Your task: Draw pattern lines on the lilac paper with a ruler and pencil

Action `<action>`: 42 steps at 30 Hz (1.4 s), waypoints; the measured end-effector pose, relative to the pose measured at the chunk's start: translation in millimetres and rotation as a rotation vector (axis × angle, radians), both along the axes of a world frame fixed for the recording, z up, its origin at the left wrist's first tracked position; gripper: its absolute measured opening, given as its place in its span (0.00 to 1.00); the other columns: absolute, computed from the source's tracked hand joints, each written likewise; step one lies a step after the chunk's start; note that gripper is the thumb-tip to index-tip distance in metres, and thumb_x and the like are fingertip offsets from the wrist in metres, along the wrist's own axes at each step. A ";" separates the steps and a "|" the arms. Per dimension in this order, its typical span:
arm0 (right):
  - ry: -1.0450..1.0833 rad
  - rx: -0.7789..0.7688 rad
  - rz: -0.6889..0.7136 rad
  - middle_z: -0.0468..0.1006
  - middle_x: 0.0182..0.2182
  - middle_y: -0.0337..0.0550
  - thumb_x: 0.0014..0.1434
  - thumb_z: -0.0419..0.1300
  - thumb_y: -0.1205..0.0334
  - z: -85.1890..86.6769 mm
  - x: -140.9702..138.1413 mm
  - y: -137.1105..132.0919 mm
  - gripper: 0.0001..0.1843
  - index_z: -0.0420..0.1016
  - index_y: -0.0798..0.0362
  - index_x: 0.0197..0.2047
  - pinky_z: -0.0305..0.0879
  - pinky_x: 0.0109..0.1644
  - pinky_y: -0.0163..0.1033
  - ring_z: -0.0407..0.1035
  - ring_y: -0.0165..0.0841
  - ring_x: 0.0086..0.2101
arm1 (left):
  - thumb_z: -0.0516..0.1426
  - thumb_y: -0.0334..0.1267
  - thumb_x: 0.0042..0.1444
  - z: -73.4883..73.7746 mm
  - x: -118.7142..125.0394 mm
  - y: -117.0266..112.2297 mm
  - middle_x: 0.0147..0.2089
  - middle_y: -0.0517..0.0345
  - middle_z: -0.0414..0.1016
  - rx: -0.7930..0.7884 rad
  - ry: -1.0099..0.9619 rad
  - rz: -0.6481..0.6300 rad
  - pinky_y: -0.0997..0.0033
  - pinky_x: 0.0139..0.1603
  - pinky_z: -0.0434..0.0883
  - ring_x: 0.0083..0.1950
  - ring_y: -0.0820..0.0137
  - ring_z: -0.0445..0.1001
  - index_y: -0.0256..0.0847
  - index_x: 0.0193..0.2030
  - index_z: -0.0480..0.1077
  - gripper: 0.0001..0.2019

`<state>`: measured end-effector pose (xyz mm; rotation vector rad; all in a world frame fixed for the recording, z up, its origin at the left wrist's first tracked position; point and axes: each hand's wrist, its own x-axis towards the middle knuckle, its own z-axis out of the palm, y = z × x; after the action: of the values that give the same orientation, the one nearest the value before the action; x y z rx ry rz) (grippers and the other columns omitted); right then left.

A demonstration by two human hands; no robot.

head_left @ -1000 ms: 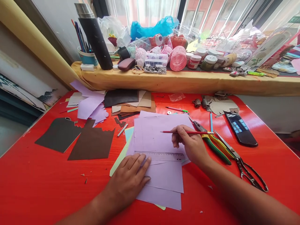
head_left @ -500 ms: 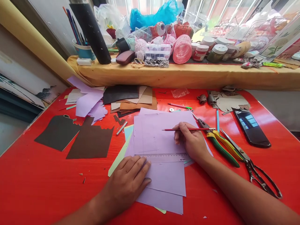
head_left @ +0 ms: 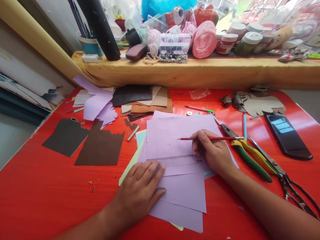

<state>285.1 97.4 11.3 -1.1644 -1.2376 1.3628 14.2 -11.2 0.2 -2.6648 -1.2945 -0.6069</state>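
Note:
My left hand [head_left: 141,183] lies flat, palm down, its fingertips pressing the left end of a clear ruler [head_left: 180,160] and the paper under it. The ruler lies across a purple paper sheet [head_left: 162,128] marked with faint pencil lines. More purple, green and blue sheets are stacked beneath it. In my right hand [head_left: 208,146] a red pencil [head_left: 215,138] is gripped almost level, its tip pointing left above the upper sheet. The edge of that hand is close to the ruler's right end.
Right of the papers lie pliers [head_left: 250,158], large scissors [head_left: 282,173], a blue pen [head_left: 244,125] and a phone [head_left: 287,135]. Brown leather pieces [head_left: 100,146] and purple scraps [head_left: 97,105] are at left. Stacked leather [head_left: 132,96] sits behind; a cluttered ledge [head_left: 175,71] runs along the back.
The ruler has shifted slightly up the sheet, away from me, with my left fingers still on it. My right hand keeps the pencil. The whole view has tilted down a little and turned left.

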 end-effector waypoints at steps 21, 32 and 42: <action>-0.006 0.015 -0.078 0.77 0.23 0.40 0.72 0.67 0.38 -5.0 1.7 -1.6 0.23 0.86 0.50 0.39 0.65 0.25 0.38 0.71 0.34 0.23 | 0.53 0.46 0.79 -9.1 -1.0 1.2 0.74 0.44 0.74 -0.140 -0.008 0.069 0.56 0.80 0.53 0.74 0.55 0.68 0.32 0.76 0.69 0.27; -0.044 0.030 -0.124 0.79 0.24 0.42 0.73 0.66 0.40 -1.8 2.8 -4.7 0.22 0.86 0.49 0.39 0.69 0.26 0.38 0.72 0.34 0.23 | 0.53 0.46 0.79 -4.2 -3.0 5.5 0.77 0.43 0.71 -0.144 0.023 0.029 0.58 0.82 0.51 0.78 0.56 0.64 0.29 0.76 0.67 0.28; -0.140 0.132 -0.190 0.78 0.24 0.42 0.77 0.63 0.44 0.0 1.2 -8.5 0.20 0.86 0.47 0.39 0.67 0.27 0.41 0.72 0.37 0.24 | 0.55 0.43 0.76 -2.4 -9.3 3.9 0.72 0.43 0.76 -0.153 -0.001 0.077 0.56 0.83 0.51 0.74 0.55 0.69 0.31 0.75 0.69 0.26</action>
<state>286.3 88.9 11.3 -1.2654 -1.2606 1.0591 4.8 -7.3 -2.2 -2.7174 -1.4932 -0.5192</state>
